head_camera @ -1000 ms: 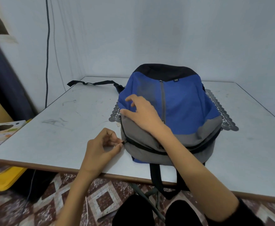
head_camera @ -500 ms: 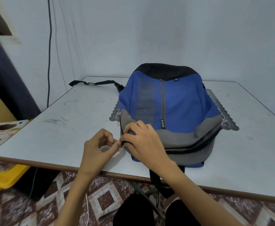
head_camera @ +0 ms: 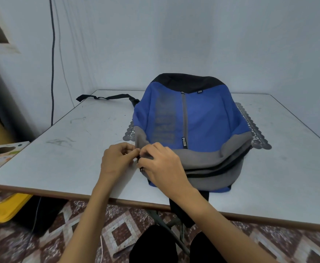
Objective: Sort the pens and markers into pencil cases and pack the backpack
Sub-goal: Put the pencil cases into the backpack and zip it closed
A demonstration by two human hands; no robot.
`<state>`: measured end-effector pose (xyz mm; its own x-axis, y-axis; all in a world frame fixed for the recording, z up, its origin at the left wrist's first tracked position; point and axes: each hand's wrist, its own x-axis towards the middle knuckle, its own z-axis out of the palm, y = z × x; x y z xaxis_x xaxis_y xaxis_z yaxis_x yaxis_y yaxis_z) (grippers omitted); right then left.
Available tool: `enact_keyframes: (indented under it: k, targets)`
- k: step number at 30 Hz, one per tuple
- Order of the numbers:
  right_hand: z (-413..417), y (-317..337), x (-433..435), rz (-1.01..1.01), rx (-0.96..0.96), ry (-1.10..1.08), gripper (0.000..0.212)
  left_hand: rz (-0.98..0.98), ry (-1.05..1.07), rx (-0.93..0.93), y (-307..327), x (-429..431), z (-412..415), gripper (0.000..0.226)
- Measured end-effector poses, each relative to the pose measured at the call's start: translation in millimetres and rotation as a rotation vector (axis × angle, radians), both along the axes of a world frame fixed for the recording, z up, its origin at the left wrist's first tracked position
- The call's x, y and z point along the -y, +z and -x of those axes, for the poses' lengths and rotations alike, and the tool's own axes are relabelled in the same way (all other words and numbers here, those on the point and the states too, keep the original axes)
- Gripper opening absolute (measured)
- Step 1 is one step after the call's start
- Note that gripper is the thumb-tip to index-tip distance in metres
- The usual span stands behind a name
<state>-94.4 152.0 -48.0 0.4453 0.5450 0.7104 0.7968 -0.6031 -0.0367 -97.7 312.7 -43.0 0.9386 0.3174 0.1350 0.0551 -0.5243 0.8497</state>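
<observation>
Meeting at the near left corner of the backpack [head_camera: 202, 118], both hands work close together. The left hand [head_camera: 115, 160] pinches the grey edge where the zipper [head_camera: 212, 172] ends, probably to steady it, while the right hand [head_camera: 163, 168] curls onto the fabric just beside. The backpack lies flat on the table [head_camera: 70, 158], over a lace mat [head_camera: 254, 133], with the zipper facing the person.

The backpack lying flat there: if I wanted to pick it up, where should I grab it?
Probably by the black strap hanging over the near edge of the table, coming from the near side and closing round it from below. It dangles free, while the backpack itself lies flat and looks soft, offering little to hold.
</observation>
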Motion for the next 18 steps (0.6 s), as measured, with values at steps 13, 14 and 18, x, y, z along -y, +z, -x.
enact_keyframes:
  k: [13,14,18]
  targets:
    - [8.5,6.7,22.0,-0.012,0.061,0.037,0.021,-0.022,0.06,0.119,-16.2,-1.5,-4.0,0.021]
    - [9.6,6.9,27.0,-0.019,0.064,0.039,0.02,-0.019,0.062,0.122,-16.5,-1.4,-4.1,0.019]
    - [10.6,6.5,43.8,-0.036,0.093,0.056,0.019,-0.041,0.069,0.133,-18.8,-2.9,-4.8,0.012]
